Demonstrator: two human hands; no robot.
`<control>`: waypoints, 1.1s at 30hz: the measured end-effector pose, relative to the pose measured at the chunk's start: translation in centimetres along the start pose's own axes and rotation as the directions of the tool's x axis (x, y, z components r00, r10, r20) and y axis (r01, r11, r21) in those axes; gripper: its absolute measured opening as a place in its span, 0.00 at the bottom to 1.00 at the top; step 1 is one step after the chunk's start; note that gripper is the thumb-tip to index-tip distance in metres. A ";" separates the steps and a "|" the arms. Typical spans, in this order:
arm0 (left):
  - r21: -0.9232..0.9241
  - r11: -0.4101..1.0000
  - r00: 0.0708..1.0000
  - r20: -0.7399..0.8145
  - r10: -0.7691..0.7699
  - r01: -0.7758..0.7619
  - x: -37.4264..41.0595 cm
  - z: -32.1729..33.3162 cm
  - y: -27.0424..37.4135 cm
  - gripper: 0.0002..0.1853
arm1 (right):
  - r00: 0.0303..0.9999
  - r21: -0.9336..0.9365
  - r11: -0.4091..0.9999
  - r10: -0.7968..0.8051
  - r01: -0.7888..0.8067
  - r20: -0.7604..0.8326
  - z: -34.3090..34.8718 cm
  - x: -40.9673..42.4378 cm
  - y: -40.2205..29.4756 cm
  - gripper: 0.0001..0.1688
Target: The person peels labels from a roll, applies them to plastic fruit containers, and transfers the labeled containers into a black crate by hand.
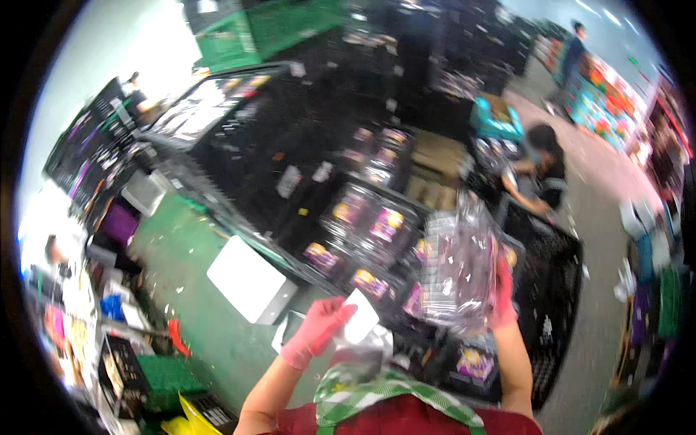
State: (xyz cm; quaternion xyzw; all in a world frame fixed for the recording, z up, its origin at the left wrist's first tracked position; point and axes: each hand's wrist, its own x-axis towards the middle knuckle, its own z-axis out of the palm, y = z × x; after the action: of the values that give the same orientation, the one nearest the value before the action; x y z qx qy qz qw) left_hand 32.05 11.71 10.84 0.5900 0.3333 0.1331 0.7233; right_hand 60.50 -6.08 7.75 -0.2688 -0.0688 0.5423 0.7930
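Note:
My left hand [316, 330], in a pink glove, pinches a white sheet of paper or label [361, 319] between thumb and fingers. My right hand [504, 296], gloved the same way, grips the right side of a bundle of clear plastic containers [459, 266]. Blur hides what is inside that bundle. Beneath and beyond it sit several clear plastic packs [389, 224] with purple and yellow labels, in black plastic crates. Another labelled pack [476, 365] lies below the bundle, near my right forearm. A black crate wall [552, 304] stands to the right of my right hand.
A white box [250, 280] stands left of the crates, over the green floor [185, 261]. Brown cardboard [437, 155] lies beyond the packs. A person [544, 168] bends over crates at right; another person [573, 54] is farther back. Stacked black crates [261, 136] rise ahead.

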 end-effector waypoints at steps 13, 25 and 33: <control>0.017 0.990 0.848 0.518 0.112 -0.141 0.5 16.2 1.1 0.12 | 0.960 0.504 0.858 -0.214 0.098 0.178 -1.2 -12.8 4.8 0.27; 0.569 0.726 0.832 0.555 0.007 -0.386 3.3 20.0 -2.2 0.27 | 0.935 0.436 0.843 -0.355 0.315 0.010 -4.7 -15.2 3.4 0.34; 0.485 0.686 0.720 0.690 0.080 -0.541 6.2 16.3 -8.2 0.23 | 0.841 0.149 0.842 -0.470 0.518 -0.268 -9.8 -13.9 -3.5 0.37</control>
State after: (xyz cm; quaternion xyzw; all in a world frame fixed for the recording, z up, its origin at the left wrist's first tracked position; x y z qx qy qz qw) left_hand 45.39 0.65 2.41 0.8648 -0.0110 -0.0654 0.4978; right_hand 61.72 -22.89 3.77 -0.2130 0.0117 0.2890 0.9333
